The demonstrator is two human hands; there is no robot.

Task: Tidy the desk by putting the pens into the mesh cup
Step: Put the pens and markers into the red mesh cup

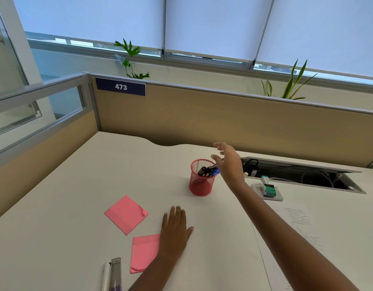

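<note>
White desk (97, 185), red mesh cup (200, 184) with pens (208, 171) inside.

pens (208, 171): lower ends hidden in cup (200, 183), we cannot count them | bottom-edge pens (112, 274): cut off by frame | lower note (144, 252): right edge under left hand (175, 229) | paper (296, 223): print too small for us to read | recess (303, 175): cables partly hidden

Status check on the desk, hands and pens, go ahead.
Right hand open over the mesh cup, pens inside. Left hand flat on the desk. Two pens remain at near edge.
</note>
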